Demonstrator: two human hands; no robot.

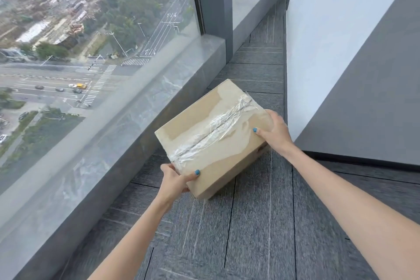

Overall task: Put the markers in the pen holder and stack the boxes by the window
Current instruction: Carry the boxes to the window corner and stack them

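A brown cardboard box (pixel 204 134), sealed along its top with crinkled clear tape, is held low over the grey carpet beside the window sill. My left hand (pixel 175 177) grips its near left corner, thumb on top. My right hand (pixel 276 130) grips the right end, thumb pressed on the lid. The box is tilted, its far corner pointing toward the window frame. I cannot tell if its underside touches the floor. No markers, pen holder or other box is in view.
A tall glass window (pixel 91 52) with a grey stone sill (pixel 159 98) runs along the left. A dark window post (pixel 216 0) stands at the back. A white and grey wall (pixel 341 52) closes the right side, leaving a narrow strip of carpet (pixel 256 223).
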